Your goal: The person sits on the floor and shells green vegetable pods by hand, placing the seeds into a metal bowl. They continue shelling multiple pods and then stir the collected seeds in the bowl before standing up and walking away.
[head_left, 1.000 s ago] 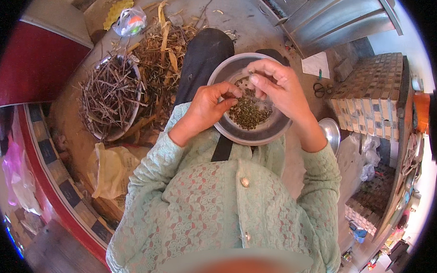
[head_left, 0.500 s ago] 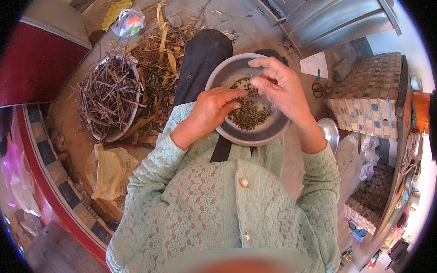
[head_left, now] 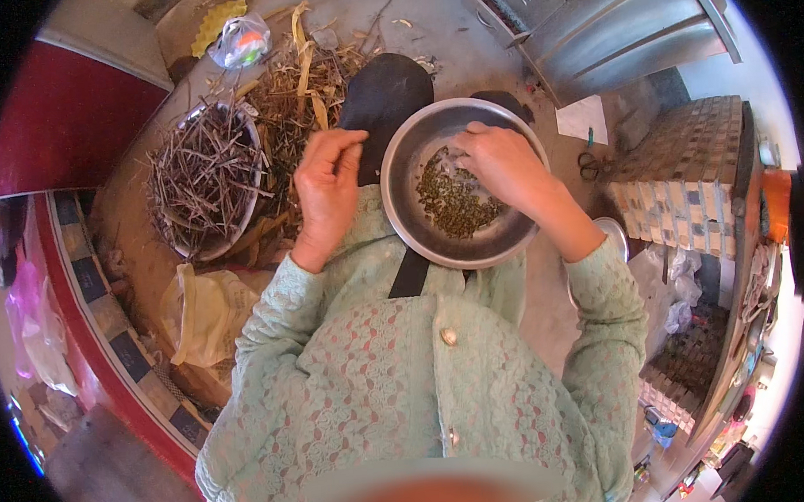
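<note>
Seeds (head_left: 453, 200) in steel bowl (head_left: 410, 224), under right hand (head_left: 501, 163), left hand (head_left: 329, 178) beside rim

A bowl (head_left: 419, 237) holding seeds (head_left: 453, 205) sits on the lap, a basket of twigs (head_left: 200, 183) to its left.

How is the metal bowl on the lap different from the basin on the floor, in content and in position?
The metal bowl holds a small heap of greenish seeds or pods, while the basin is piled with long dry stalks that stick out over its rim. The metal bowl rests on the person's lap with the right hand inside it; the basin stands on the floor to the person's left, untouched. Both are round.
</note>
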